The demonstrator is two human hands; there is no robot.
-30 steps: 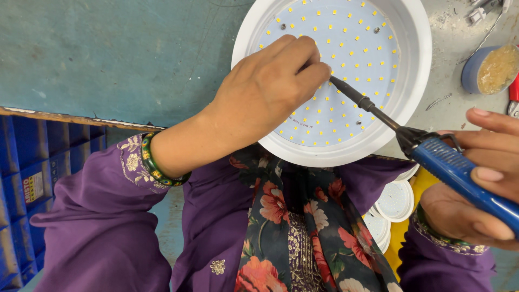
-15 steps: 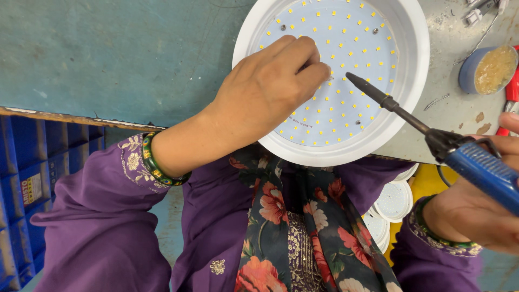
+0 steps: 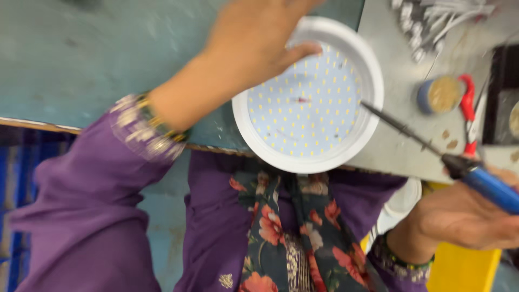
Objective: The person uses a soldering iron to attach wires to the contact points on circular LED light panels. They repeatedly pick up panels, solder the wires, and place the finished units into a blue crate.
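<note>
Down on the teal-grey desk (image 3: 81, 59), a round white plastic lamp housing with a pale LED board dotted in yellow chips (image 3: 308, 103) lay flat, overhanging the near edge. The left hand (image 3: 254, 38) rested on its far rim, fingers loosely spread, grip pinching nothing. The right hand (image 3: 465, 216) had its grip closed round a blue-handled soldering iron (image 3: 432, 148), whose dark tip hung just by the right rim. The housing looked light and stiff, its board fragile; the bare rim seemed the safest hold. A small round tin (image 3: 440, 94) and red-handled pliers (image 3: 469, 111) lay nearby.
</note>
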